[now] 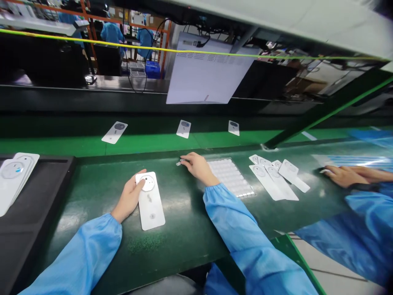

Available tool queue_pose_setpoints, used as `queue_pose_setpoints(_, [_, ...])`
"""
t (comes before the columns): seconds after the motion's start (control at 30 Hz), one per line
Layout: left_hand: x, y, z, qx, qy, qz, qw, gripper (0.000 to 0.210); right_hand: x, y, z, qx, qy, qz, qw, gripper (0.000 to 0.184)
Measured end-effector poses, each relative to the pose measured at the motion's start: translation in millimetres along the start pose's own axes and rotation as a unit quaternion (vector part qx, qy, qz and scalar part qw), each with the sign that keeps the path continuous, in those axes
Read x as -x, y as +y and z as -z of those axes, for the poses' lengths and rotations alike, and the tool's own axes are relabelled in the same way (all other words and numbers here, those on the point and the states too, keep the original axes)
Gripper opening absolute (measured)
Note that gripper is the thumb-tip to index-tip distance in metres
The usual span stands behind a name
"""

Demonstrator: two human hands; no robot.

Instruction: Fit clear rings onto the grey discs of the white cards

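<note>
My left hand point(130, 194) grips a white phone-shaped panel point(152, 205) by its upper left edge, the thumb near the round camera area at its top. The panel is tilted slightly above the green bench. To its right, my right hand point(196, 166) pinches a small piece point(179, 163), dark and pale, close to the bench; its kind is too small to make out. Just beyond my right wrist lies a clear plastic tray point(231, 176) with rows of pale compartments, partly covered by my forearm.
White panels lie fanned out point(273, 176) on the green bench point(184, 237). More are stacked on a black tray point(33, 213) at left. Single panels point(115, 132) rest along the green conveyor point(147, 141). A co-worker's hands point(346, 176) are at right. A green post point(325, 108) slants overhead.
</note>
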State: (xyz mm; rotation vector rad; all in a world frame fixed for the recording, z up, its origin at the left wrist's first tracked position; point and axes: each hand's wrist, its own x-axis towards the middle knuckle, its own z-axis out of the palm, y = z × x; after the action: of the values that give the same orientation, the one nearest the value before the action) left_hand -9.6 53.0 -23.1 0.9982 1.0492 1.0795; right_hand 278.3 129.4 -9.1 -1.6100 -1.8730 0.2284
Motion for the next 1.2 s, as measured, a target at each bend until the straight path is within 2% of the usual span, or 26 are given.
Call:
queue_pose_setpoints(0.23, [0, -3, -0.2, -0.002, 0.0, -0.011, 1.0, 0.064, -12, 6, 2, -0.066, -0.041, -0.045, 0.996, 0.016])
queue_pose_setpoints(0.4, [2, -2, -1.9, -0.011, -0.006, -0.02, 1.0, 0.064, -10, -6, 13, -0.156, -0.04, -0.094, 0.982, 0.031])
queue_pose_setpoints(0.47, [6, -2, -3.5, -0.028, 0.007, -0.049, 0.998, 0.066, -2, -18, 12, -0.212, -0.055, -0.11, 0.969, 0.041])
queue_pose_setpoints(0.57, [10, -4, -5.8, -0.091, 0.033, -0.119, 0.988, 0.047, 21, -45, 0, -0.294, -0.105, -0.128, 0.941, 0.053])
queue_pose_setpoints(0.63, [12, -5, -7.0, -0.124, 0.035, -0.137, 0.982, 0.035, 37, -66, -12, -0.349, -0.138, -0.143, 0.916, 0.055])
queue_pose_setpoints(0.77, [14, -6, -9.0, -0.137, 0.034, -0.143, 0.98, 0.035, 58, -102, -25, -0.489, -0.176, -0.206, 0.829, 0.044])
queue_pose_setpoints(0.83, [15, -5, -9.7, -0.136, 0.032, -0.153, 0.978, 0.036, 62, -112, -26, -0.52, -0.19, -0.225, 0.802, 0.04])
queue_pose_setpoints(1.0, [15, -4, -9.1, -0.137, 0.027, -0.203, 0.969, 0.02, 66, -120, -24, -0.52, -0.198, -0.22, 0.801, 0.04])
queue_pose_setpoints(1.2, [13, -5, -7.5, -0.147, 0.043, -0.219, 0.964, 0.015, 73, -117, -25, -0.513, -0.225, -0.21, 0.801, 0.041])
